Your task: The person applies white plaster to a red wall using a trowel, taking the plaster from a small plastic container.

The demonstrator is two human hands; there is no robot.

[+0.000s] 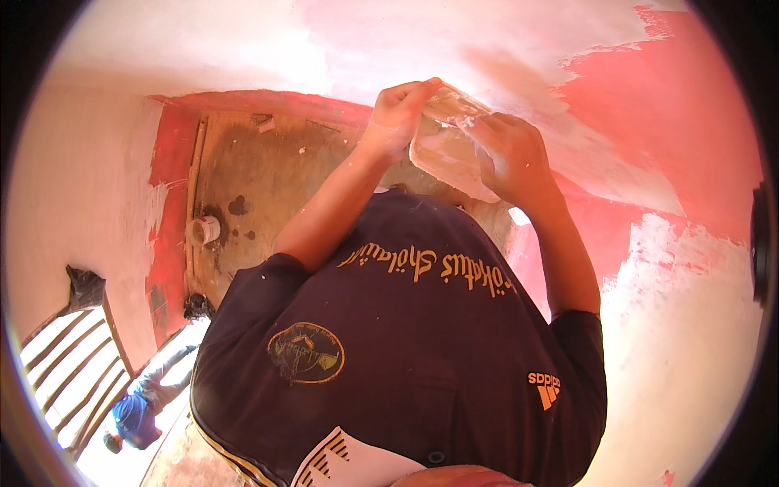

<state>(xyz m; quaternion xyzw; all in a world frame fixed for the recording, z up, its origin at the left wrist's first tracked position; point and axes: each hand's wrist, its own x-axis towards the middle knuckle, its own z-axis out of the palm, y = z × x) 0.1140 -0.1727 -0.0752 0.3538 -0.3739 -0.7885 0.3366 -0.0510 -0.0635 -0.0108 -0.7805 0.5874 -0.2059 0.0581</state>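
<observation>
In front of my chest I hold up a shallow, see-through plastic tray (pixel 449 154) smeared with whitish paste. My left hand (pixel 398 116) is closed on its upper left corner, the thumb pressing along the rim. At its right side my right hand (pixel 515 154) curls its fingers over the edge, with the thumb lower down. White paste coats the right fingertips. The right palm hides that side of the tray, so whether a small tool is also in it cannot be seen.
A partly whitened pink wall (pixel 649 105) rises close ahead and to the right. Below lies a stained brown floor (pixel 276 178) with a small white bucket (pixel 204 230) near the left wall. Lower left, a person in blue (pixel 136 420) is beside a barred opening (pixel 73 365).
</observation>
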